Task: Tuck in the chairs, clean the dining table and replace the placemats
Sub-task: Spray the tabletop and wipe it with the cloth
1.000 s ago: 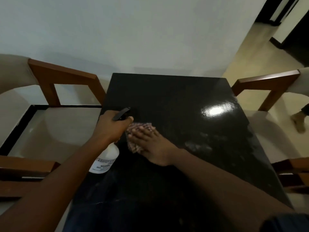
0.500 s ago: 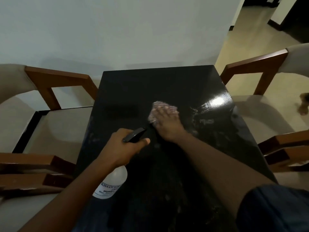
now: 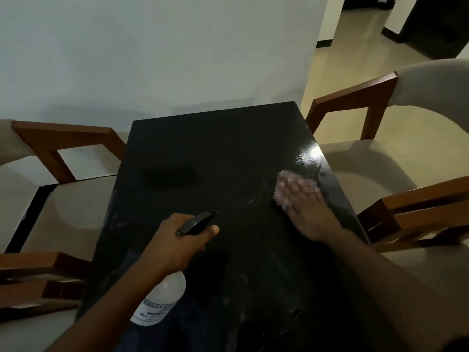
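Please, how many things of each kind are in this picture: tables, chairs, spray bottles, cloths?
Table: 1
Chairs: 4 (far left chair, near left chair, far right chair, near right chair)
Spray bottle: 1
Cloth: 1
Total: 7

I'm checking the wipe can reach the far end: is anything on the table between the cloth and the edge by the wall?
Nothing visible does. From the cloth under the right hand to the far edge, the table shows only sheen and smears. The spray bottle in the left hand is nearer the person, off that path.
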Available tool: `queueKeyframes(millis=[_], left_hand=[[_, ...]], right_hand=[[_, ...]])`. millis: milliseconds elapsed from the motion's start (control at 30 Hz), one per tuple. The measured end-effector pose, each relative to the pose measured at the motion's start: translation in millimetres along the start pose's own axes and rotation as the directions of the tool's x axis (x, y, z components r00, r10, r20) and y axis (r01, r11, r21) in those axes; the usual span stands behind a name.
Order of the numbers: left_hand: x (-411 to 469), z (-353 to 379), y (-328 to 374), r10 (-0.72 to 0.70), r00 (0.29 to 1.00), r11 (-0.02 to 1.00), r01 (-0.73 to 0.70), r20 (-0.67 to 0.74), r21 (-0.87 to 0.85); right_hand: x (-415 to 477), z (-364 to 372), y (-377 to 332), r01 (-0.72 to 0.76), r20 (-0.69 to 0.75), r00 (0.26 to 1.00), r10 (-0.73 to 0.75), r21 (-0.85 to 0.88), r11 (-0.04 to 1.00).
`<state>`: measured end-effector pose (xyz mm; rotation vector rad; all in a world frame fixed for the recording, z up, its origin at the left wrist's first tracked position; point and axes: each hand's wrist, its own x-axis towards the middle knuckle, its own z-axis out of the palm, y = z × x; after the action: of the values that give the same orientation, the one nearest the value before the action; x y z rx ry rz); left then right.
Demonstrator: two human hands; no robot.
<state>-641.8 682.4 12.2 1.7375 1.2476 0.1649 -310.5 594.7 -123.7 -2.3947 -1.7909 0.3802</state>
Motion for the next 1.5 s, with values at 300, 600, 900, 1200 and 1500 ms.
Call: queueKeyframes(millis=[300,600,900,1200,1500], left_hand=[[-1,30,10,0.025,1.0,0.999,-0.025,0.015,-0.047],[8,40,33,0.045,0.998,0.999,-0.045,0.05,-0.001],[12,62,39,0.055,0.995,0.998,-0.057,0.084,0.022],[18,42,33,0.008,1.0,0.999,-0.007,-0.018,0.041],[12,-33,-12,-0.077,0.989,0.995,0.085,-0.128,0.057]], right_hand=[[45,4,-90,0.228,0.127,0.964,-0.236,0.074,0.971],[-89,2,-25,0.356,0.186,0.917,-0.353,0.02,0.934],[45,-37,89,-0.169,0.07,0.984,0.164,0.078,0.982],[48,-25,15,0.185,0.167,0.967,-0.19,0.046,0.982],[13,-25,56,0.011,0.115,0.993,-0.012,0.011,1.0]])
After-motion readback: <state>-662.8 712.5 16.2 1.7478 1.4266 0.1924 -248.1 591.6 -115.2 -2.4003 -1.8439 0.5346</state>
